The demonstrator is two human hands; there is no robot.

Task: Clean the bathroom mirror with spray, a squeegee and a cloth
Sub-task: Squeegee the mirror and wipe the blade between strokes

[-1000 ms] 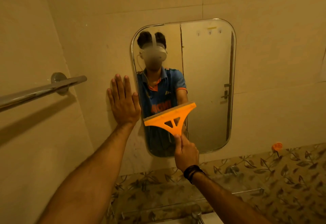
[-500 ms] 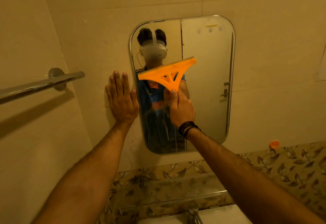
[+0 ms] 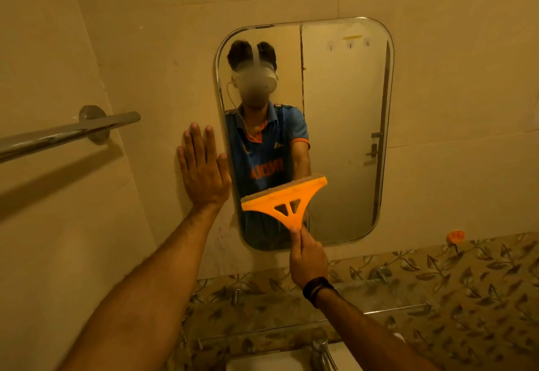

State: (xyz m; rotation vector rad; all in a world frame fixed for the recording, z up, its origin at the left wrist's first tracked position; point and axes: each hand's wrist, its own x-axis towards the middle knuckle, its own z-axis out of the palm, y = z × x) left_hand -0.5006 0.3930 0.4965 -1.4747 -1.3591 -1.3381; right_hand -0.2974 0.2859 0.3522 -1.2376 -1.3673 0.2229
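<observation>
A rounded rectangular mirror hangs on the beige tiled wall. An orange squeegee lies against its lower left part, blade edge upward and tilted up to the right. My right hand grips the squeegee's handle from below, just under the mirror's bottom edge. My left hand rests flat on the wall tile beside the mirror's left edge, fingers spread and pointing up, holding nothing. No spray bottle or cloth is in view.
A chrome towel bar sticks out from the left wall. Below the mirror runs a glass shelf over leaf-patterned tiles. A tap and a white basin sit at the bottom edge. An orange hook is stuck right of the mirror.
Half a second ago the squeegee was high on the mirror; my right hand has pulled it down to the lower left part. My left hand stays flat on the wall.
</observation>
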